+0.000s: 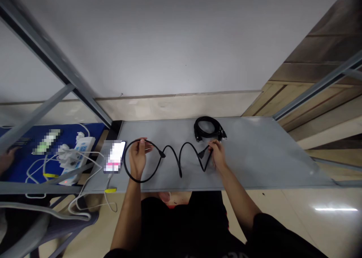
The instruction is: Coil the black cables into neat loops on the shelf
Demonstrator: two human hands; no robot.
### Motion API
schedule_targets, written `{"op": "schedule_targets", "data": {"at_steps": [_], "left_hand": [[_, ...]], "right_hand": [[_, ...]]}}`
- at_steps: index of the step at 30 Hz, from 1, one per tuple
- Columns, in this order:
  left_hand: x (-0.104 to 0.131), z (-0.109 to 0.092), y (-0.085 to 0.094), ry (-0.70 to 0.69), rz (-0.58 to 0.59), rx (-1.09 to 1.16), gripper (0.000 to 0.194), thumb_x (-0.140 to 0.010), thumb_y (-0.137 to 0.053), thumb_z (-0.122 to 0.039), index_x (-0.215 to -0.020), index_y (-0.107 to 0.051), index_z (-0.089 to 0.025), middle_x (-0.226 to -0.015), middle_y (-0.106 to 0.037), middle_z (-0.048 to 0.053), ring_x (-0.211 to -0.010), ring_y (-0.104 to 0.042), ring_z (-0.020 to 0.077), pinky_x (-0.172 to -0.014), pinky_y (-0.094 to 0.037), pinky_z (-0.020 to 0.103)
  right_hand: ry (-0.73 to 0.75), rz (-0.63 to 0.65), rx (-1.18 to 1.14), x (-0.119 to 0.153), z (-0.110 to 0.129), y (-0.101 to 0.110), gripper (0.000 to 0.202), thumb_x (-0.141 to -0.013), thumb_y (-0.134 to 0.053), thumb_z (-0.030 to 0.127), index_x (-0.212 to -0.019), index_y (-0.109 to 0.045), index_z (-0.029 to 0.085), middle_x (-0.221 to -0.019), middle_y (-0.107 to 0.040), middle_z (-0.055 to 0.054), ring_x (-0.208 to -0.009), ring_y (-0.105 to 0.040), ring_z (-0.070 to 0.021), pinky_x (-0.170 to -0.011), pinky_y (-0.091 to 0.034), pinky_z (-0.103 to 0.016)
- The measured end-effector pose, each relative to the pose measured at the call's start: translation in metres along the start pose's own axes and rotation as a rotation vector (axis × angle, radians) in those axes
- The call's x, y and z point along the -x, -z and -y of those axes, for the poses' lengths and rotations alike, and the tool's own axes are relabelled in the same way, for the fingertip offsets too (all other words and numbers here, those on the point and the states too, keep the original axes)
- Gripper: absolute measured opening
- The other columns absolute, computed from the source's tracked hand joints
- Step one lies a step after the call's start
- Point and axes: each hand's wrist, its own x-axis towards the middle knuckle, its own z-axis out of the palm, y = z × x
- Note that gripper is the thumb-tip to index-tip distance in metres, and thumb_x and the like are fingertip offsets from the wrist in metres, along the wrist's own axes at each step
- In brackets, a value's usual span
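Note:
A black cable [180, 156] with dark plugs stretches in loose waves between my two hands over the grey shelf. My left hand [138, 156] pinches the top of a large loop of it between thumb and fingers. On the other side my right hand [217, 152] has its fingers closed on the cable close to one plug [201, 154]. Just behind my right hand lies a coiled bundle of black cable [208, 118], its connectors at the lower edge.
Left of my left hand a phone [114, 158] lies at the shelf's end, its screen lit. A white power strip [77, 160] with plugs and tangled white cords stands on a blue surface [17, 167]. Another person's hand [8, 160] shows at far left. Grey metal posts [93, 107] frame the shelf [254, 156].

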Motion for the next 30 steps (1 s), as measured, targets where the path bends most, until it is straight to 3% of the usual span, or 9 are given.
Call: {"op": "schedule_targets", "data": {"at_steps": [5, 9, 13, 16, 18, 21, 23, 25, 30], "left_hand": [[0.025, 0.016, -0.037, 0.125, 0.290, 0.029, 0.061, -0.092, -0.071, -0.078, -0.110, -0.073, -0.019, -0.093, -0.082, 0.010, -0.085, -0.084, 0.0266, -0.082, -0.070, 0.042], [0.037, 0.020, -0.051, 0.100, 0.529, -0.058, 0.039, -0.093, -0.077, -0.057, -0.110, -0.076, -0.023, -0.102, -0.083, 0.009, -0.091, -0.083, 0.0267, -0.085, -0.070, 0.042], [0.033, 0.021, -0.044, 0.049, 0.606, -0.067, 0.027, -0.088, -0.083, -0.041, -0.108, -0.078, -0.024, -0.110, -0.083, 0.011, -0.094, -0.083, 0.0280, -0.088, -0.070, 0.044], [0.029, 0.021, -0.037, 0.054, 0.613, -0.034, 0.031, -0.085, -0.086, -0.039, -0.112, -0.080, -0.025, -0.105, -0.084, 0.011, -0.094, -0.084, 0.0298, -0.092, -0.070, 0.048], [0.028, 0.020, -0.033, 0.080, 0.647, -0.004, 0.037, -0.084, -0.088, -0.041, -0.117, -0.081, -0.026, -0.105, -0.085, 0.011, -0.090, -0.084, 0.0294, -0.091, -0.071, 0.049], [0.027, 0.013, -0.027, 0.097, 0.745, 0.008, 0.039, -0.087, -0.085, -0.046, -0.119, -0.083, -0.024, -0.120, -0.085, 0.014, -0.089, -0.083, 0.0280, -0.085, -0.070, 0.046], [0.026, 0.008, -0.023, 0.065, 0.823, -0.028, 0.035, -0.092, -0.082, -0.048, -0.114, -0.086, -0.022, -0.129, -0.083, 0.016, -0.098, -0.083, 0.0291, -0.085, -0.069, 0.043], [0.022, 0.006, -0.017, 0.002, 0.878, -0.064, 0.033, -0.094, -0.080, -0.051, -0.106, -0.088, -0.021, -0.119, -0.086, 0.016, -0.107, -0.081, 0.0307, -0.088, -0.068, 0.039], [0.004, 0.009, 0.012, 0.001, 0.728, -0.067, 0.058, -0.095, -0.079, -0.048, -0.147, -0.074, -0.022, -0.098, -0.086, 0.009, -0.088, -0.078, 0.0217, -0.087, -0.064, 0.035]], "right_hand": [[0.081, 0.149, 0.097, 0.024, -0.005, -0.032, 0.059, -0.073, -0.086, 0.076, -0.085, -0.052, 0.028, -0.070, -0.054, 0.006, -0.064, -0.048, -0.0150, -0.058, -0.042, -0.029], [0.143, 0.203, 0.207, 0.050, -0.009, -0.056, 0.059, -0.085, -0.080, 0.074, -0.072, -0.045, 0.028, -0.064, -0.046, 0.006, -0.062, -0.045, -0.0155, -0.060, -0.044, -0.031], [0.284, 0.314, 0.356, 0.067, -0.014, -0.056, 0.047, -0.093, -0.076, 0.062, -0.066, -0.064, 0.026, -0.081, -0.064, -0.005, -0.078, -0.062, -0.0221, -0.074, -0.057, -0.038], [0.351, 0.488, 0.417, 0.070, -0.015, -0.046, 0.028, -0.082, -0.088, 0.052, -0.076, -0.080, 0.026, -0.112, -0.074, -0.014, -0.110, -0.070, -0.0321, -0.102, -0.061, -0.052], [0.337, 0.607, 0.415, 0.069, -0.011, -0.040, 0.026, -0.078, -0.091, 0.048, -0.074, -0.080, 0.025, -0.126, -0.074, -0.016, -0.124, -0.069, -0.0358, -0.112, -0.057, -0.056], [0.229, 0.793, 0.313, 0.066, 0.005, -0.035, 0.036, -0.085, -0.086, 0.050, -0.065, -0.071, 0.024, -0.125, -0.077, -0.014, -0.123, -0.072, -0.0336, -0.109, -0.058, -0.051], [0.132, 0.909, 0.230, 0.064, 0.019, -0.033, 0.042, -0.089, -0.082, 0.052, -0.063, -0.068, 0.023, -0.108, -0.079, -0.010, -0.106, -0.075, -0.0291, -0.096, -0.060, -0.044], [0.027, 0.980, 0.178, 0.061, 0.031, -0.029, 0.041, -0.088, -0.081, 0.053, -0.063, -0.069, 0.023, -0.092, -0.078, -0.006, -0.088, -0.072, -0.0250, -0.082, -0.058, -0.039], [-0.110, 0.865, 0.017, 0.040, 0.052, -0.007, 0.041, -0.080, -0.082, 0.056, -0.058, -0.072, 0.024, -0.090, -0.079, -0.007, -0.087, -0.072, -0.0263, -0.083, -0.056, -0.039]]}}
